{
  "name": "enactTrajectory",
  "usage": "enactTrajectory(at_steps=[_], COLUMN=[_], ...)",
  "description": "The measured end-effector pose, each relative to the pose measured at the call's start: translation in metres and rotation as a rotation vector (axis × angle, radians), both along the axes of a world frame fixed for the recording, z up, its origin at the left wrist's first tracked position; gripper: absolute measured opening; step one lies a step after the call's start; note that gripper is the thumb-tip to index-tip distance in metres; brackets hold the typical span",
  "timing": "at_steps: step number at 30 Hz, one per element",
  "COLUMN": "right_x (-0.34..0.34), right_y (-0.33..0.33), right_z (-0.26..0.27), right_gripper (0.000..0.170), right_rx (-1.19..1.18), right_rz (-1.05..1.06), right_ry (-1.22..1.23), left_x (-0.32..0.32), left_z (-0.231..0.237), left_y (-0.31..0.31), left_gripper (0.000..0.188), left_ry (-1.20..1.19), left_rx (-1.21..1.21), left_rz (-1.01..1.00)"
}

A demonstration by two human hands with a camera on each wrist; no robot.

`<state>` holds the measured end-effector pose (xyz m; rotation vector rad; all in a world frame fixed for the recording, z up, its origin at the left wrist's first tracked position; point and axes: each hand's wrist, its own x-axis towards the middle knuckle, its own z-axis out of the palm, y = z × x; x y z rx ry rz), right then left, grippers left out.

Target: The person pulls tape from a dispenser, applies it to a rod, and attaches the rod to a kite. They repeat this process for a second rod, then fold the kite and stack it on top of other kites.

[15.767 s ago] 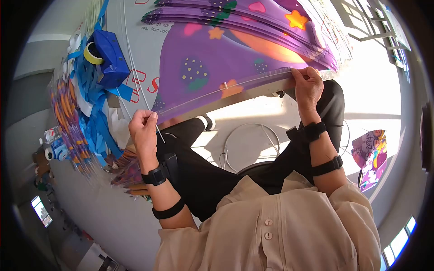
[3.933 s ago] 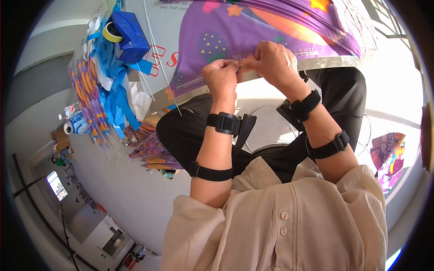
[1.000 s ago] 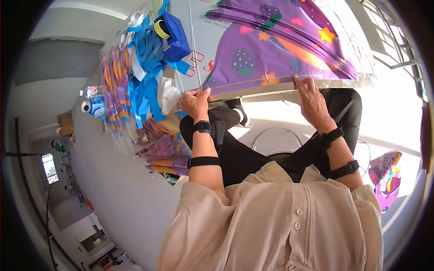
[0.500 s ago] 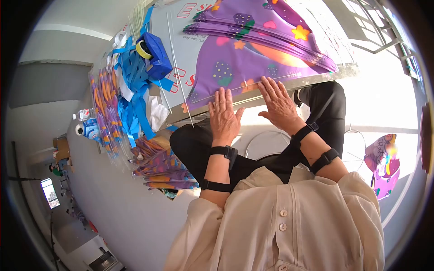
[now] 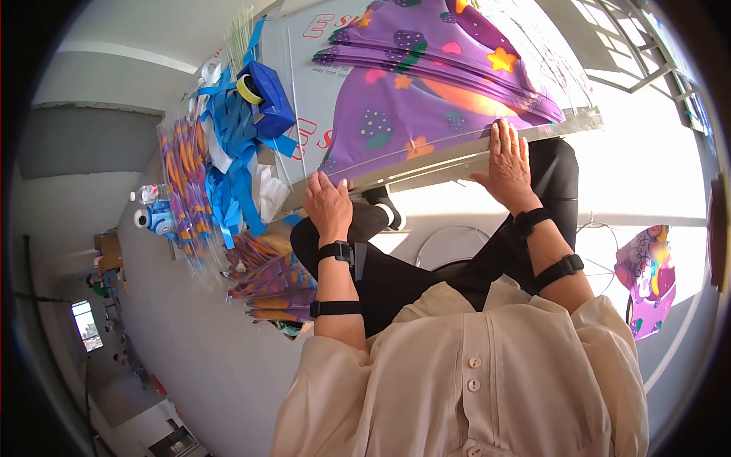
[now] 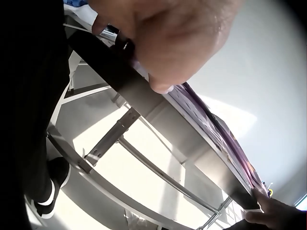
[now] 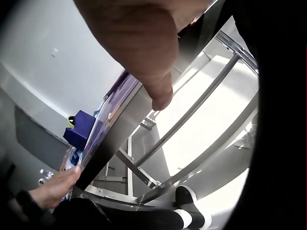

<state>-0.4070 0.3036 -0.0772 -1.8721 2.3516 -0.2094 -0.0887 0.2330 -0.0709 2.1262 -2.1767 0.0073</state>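
Purple printed sheeting (image 5: 426, 114) with fruit and star patterns lies on the table, its upper part in stacked folds and its lower edge along the metal table edge (image 5: 426, 164). The left hand (image 5: 330, 207) rests at the sheet's lower left corner, fingers on the edge. Farther right, the right hand (image 5: 509, 171) lies with straight fingers on the sheet's edge, thumb spread. In the left wrist view the left hand (image 6: 172, 43) is over the table edge; in the right wrist view the right thumb (image 7: 162, 93) hangs beside the metal side.
A blue tape dispenser (image 5: 272, 103) stands on the table's left part, beside thin white rods (image 5: 293, 114). Blue strips (image 5: 234, 164) and wrapped purple-orange pieces (image 5: 186, 179) hang at the left edge. Metal frame bars (image 7: 192, 110) run under the table. Another printed piece (image 5: 647, 282) lies at right.
From half a second ago, the hands have moved apart along the sheet's lower edge, left hand to the left corner, right hand rightward. Earlier, both hands pinched at the edge near its middle.
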Motion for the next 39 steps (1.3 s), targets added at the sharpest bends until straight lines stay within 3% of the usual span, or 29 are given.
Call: enactTrajectory(at_steps=[2, 4, 8, 10, 12, 14, 15, 19, 26, 29, 32, 34, 35, 37, 38, 39], right_x=[-0.003, -0.004, -0.004, -0.004, -0.004, -0.005, -0.005, -0.006, -0.007, -0.012, -0.021, -0.025, -0.026, -0.029, -0.031, -0.034], right_y=[0.0, 0.0, -0.001, 0.0, -0.001, 0.0, 0.0, -0.002, -0.001, -0.005, -0.011, -0.018, -0.022, -0.032, -0.036, -0.039], right_z=[0.001, 0.006, 0.003, 0.005, 0.006, 0.005, 0.004, 0.002, 0.004, 0.009, 0.011, 0.015, 0.013, 0.009, 0.006, 0.003], right_gripper=[0.102, 0.101, 0.102, 0.099, 0.098, 0.097, 0.098, 0.098, 0.097, 0.088, 0.074, 0.063, 0.063, 0.046, 0.046, 0.035], right_rx=[0.014, 0.046, 0.053, 0.05, 0.04, 0.034, 0.037, 0.041, 0.046, 0.052, -0.088, -0.223, -0.223, -0.385, -0.387, -0.39], right_rz=[0.018, 0.034, 0.05, 0.058, 0.056, 0.056, 0.053, 0.059, 0.063, 0.051, 0.06, 0.132, 0.13, 0.202, 0.2, 0.233], right_ry=[0.0, -0.045, -0.03, 0.014, -0.002, -0.019, -0.03, -0.025, -0.019, 0.005, -0.046, -0.057, -0.057, -0.028, -0.025, -0.019], left_x=[0.006, 0.021, 0.025, 0.022, 0.018, 0.014, 0.015, 0.012, 0.014, 0.011, 0.011, 0.007, 0.011, 0.001, -0.003, -0.002], left_z=[0.004, -0.01, -0.025, -0.017, -0.006, 0.009, 0.008, 0.001, -0.003, 0.026, 0.06, 0.079, 0.079, 0.106, 0.117, 0.121], left_y=[-0.019, -0.044, -0.081, -0.093, -0.099, -0.102, -0.105, -0.106, -0.105, -0.109, -0.112, -0.11, -0.116, -0.111, -0.109, -0.111], left_gripper=[0.043, 0.03, 0.026, 0.023, 0.016, 0.012, 0.011, 0.011, 0.01, 0.009, 0.01, 0.017, 0.025, 0.027, 0.028, 0.03], left_ry=[0.078, 0.334, 0.412, 0.581, 0.539, 0.709, 0.723, 0.724, 0.717, 0.727, 0.676, 0.747, 0.878, 0.906, 0.934, 0.992], left_rx=[0.03, -0.048, -0.093, 0.172, 0.129, 0.286, 0.191, 0.136, 0.332, 0.399, 0.514, 0.455, 0.493, 0.52, 0.544, 0.569], left_rz=[0.043, 0.058, -0.005, 0.104, 0.06, 0.157, -0.002, 0.06, 0.106, 0.104, 0.072, -0.014, -0.009, 0.027, 0.065, 0.041])
